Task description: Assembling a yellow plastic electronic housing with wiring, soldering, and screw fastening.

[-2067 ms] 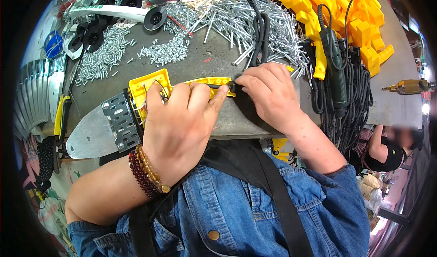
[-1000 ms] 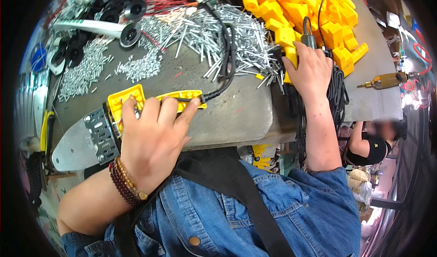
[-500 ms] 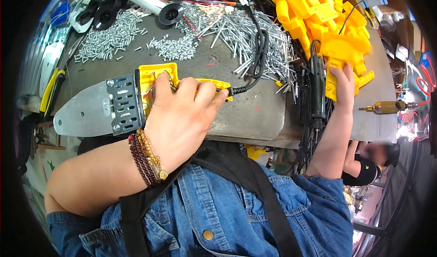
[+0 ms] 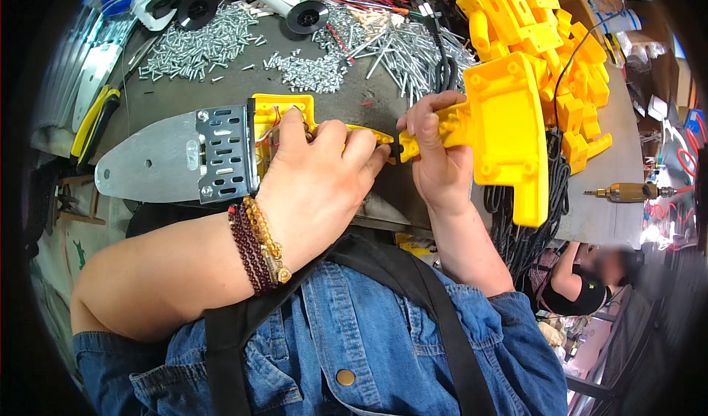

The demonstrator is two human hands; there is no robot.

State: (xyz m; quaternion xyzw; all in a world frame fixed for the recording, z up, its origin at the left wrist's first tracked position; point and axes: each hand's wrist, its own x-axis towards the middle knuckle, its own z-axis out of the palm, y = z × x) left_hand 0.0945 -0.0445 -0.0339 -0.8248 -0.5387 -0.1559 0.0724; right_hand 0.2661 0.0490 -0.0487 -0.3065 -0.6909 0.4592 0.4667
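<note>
In the head view, a flat, tapered yellow plastic housing half [image 4: 302,106] is seen lying on the grey counter [image 4: 199,95], its open side turned up and thin wires exposed within. It is gripped by the left hand [image 4: 317,167], whose fingers are bent over the wires and the narrow handle part. To its left end a dark slotted metal bracket [image 4: 223,154] is joined, and from that a rounded silver metal plate [image 4: 151,161] is extended to the left. A second yellow plastic shell [image 4: 509,121], broad at one end and narrow at the other, is gripped by the right hand [image 4: 442,167], with the fingers and thumb closed around its narrow end. This shell is held raised at the right, with moulded posts shown on its inner face, and its narrow end is brought just beside the handle end of the housing half. Behind the left hand, short silver screws [image 4: 195,51] are heaped, and long silver screws [image 4: 413,62] are spread farther right. Yellow plastic parts [image 4: 586,113] are piled beyond the raised shell, and coiled black cables [image 4: 557,172] are partly hidden by it. At the far right, a brass-coloured power screwdriver [image 4: 627,192] is seen.
</note>
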